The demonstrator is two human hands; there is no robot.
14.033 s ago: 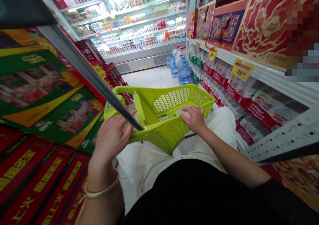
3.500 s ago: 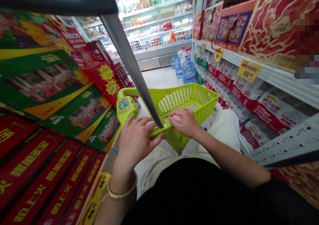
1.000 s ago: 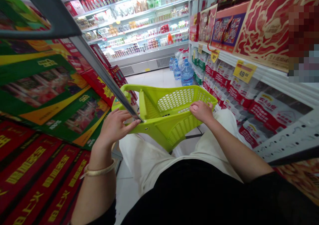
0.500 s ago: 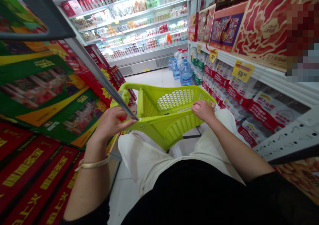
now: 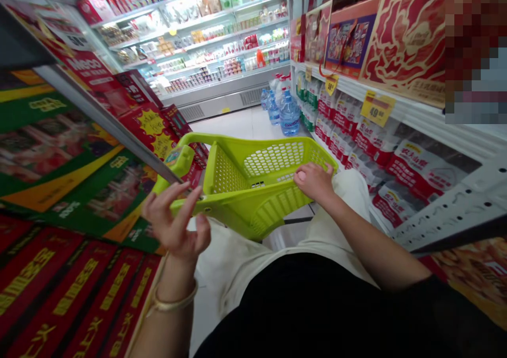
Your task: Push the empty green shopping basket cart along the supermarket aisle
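A lime-green plastic shopping basket (image 5: 261, 189) on a trolley sits in front of me in a store aisle, and nothing shows inside it. My right hand (image 5: 313, 180) is closed over the basket's near right rim. My left hand (image 5: 174, 223) hovers just off the basket's near left corner, fingers spread and holding nothing. A bangle is on that wrist. A dark metal handle bar (image 5: 99, 118) slants from the upper left down to that corner.
Red and green boxed goods (image 5: 67, 189) are stacked close on the left. Shelves on the right hold white and red packs (image 5: 412, 173) under yellow price tags (image 5: 377, 107). Big water bottles (image 5: 289, 116) stand on the floor ahead. A chilled cabinet (image 5: 206, 57) closes the far end.
My left hand has come off the basket's near left rim and opened. The right hand has stayed gripping the right rim. The view has turned a little to the right.
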